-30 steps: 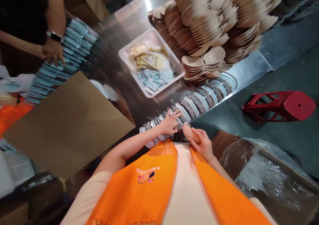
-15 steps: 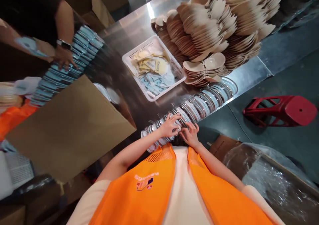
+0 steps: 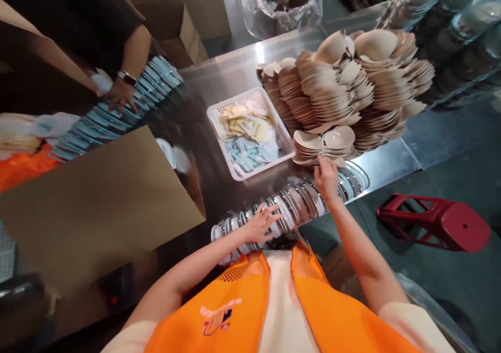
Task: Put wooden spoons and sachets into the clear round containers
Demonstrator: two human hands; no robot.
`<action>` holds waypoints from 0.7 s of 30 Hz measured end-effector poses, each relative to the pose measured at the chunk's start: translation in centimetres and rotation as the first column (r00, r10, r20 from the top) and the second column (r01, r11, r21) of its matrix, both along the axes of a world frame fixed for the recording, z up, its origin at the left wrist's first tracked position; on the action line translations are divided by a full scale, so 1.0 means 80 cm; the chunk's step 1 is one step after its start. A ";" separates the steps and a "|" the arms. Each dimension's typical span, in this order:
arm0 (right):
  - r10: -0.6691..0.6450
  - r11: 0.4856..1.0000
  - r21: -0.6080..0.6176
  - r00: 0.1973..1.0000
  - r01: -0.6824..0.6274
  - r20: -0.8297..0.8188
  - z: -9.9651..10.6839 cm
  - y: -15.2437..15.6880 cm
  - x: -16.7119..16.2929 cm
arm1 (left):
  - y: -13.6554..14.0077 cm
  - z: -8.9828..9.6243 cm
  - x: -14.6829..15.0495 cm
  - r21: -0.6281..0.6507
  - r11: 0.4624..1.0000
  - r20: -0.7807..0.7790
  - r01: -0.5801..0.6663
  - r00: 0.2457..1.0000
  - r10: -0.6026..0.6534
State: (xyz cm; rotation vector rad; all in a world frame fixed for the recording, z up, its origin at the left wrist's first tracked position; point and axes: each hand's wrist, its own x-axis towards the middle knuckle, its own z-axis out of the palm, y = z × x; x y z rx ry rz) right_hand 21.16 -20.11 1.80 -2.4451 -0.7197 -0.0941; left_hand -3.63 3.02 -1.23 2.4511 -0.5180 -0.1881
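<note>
A long row of round, metal-rimmed lids or shallow cups stands on edge along the table's near side. My left hand rests on this row with fingers spread, holding nothing. Stretched forward over the row's right part, my right hand has its fingertips at the near edge of a small stack of tan spoon-shaped pieces. Its fingers look slightly bent and apart, with no held piece visible. Behind that stack rise larger piles of the same tan pieces.
A white basket holds yellow and blue sachets. A cardboard box stands left. Across the metal table, a co-worker's hand touches a row of blue packs. A red stool lies on the floor at right.
My right hand has moved from the row of lids forward and right to the tan stack. My left hand stays on the row. The camera view has shifted.
</note>
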 end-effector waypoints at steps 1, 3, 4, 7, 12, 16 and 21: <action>-0.001 0.996 -0.089 1.000 0.002 0.008 0.008 0.018 0.043 | 0.003 0.005 0.010 -0.013 0.998 0.005 -0.061 0.998 0.061; 0.068 0.954 -0.289 0.997 -0.073 -0.027 0.020 0.052 0.104 | 0.019 0.016 0.040 -0.039 0.973 0.023 -0.229 0.973 0.230; 0.114 0.919 -0.373 0.991 -0.130 -0.065 0.024 0.063 0.123 | 0.031 0.021 0.061 -0.045 0.943 0.025 -0.330 0.943 0.331; 0.150 0.880 -0.438 0.983 -0.182 -0.106 0.034 0.066 0.151 | 0.077 0.031 0.134 0.020 0.789 -0.040 -0.615 0.788 0.615; -0.190 0.977 0.093 0.980 0.194 -0.053 0.058 -0.002 0.144 | 0.106 0.027 0.256 0.191 0.552 -0.211 -0.812 0.515 0.831; -0.018 0.847 0.503 0.956 0.170 -0.292 0.077 -0.038 0.038 | 0.085 0.013 0.318 0.310 0.318 -0.202 -0.896 0.264 0.943; 0.387 0.837 0.545 0.767 -0.059 -0.511 0.058 -0.025 -0.148 | 0.084 -0.005 0.314 0.343 0.350 -0.182 -0.872 0.304 0.935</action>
